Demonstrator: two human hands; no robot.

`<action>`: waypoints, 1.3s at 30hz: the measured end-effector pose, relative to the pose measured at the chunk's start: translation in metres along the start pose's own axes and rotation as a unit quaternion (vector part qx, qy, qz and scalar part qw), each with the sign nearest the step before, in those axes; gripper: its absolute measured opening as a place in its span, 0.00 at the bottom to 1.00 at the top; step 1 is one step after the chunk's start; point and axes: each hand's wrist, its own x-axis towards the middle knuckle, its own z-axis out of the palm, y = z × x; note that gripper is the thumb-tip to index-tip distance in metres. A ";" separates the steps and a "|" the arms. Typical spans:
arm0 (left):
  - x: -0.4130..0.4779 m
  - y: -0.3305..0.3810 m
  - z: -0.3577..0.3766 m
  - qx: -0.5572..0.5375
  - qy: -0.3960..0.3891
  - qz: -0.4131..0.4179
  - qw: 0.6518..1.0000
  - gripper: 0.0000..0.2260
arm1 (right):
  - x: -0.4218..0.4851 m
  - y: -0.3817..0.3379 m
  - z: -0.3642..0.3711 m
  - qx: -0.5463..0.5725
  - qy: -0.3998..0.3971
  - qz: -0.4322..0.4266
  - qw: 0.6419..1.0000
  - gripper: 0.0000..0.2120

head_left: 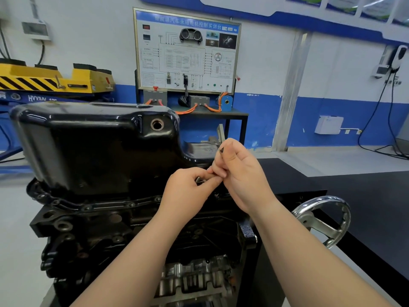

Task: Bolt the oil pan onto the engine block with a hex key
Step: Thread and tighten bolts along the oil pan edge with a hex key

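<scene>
Two hands: meet at oil pan (88, 147) flange's right edge.
Room: handwheel (322, 226) near right forearm.
Left hand (188, 191): pinches bolt (199, 180).
Right hand (241, 173): curled round hex key (221, 149).

The room was bright, with soft, even light from above. White shiny spots sat on the black oil pan (88, 134) and the silver wheel (327, 218). Straight lines on the wall (332, 63) bent far out at the sides. Small words on the board (187, 52) were blurry. Shadows were weak.
</scene>
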 end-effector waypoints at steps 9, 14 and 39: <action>-0.025 -0.001 -0.012 -0.501 -0.021 -0.322 0.803 0.10 | 0.014 -0.023 0.010 0.101 0.009 -0.009 0.995 0.22; -0.026 -0.002 -0.023 -0.581 -0.021 -0.345 0.737 0.11 | 0.010 -0.028 0.022 -0.046 -0.034 -0.018 0.998 0.14; -0.042 -0.008 -0.028 -0.479 0.014 -0.324 0.816 0.23 | -0.014 -0.017 0.043 -0.489 -0.133 0.133 0.852 0.14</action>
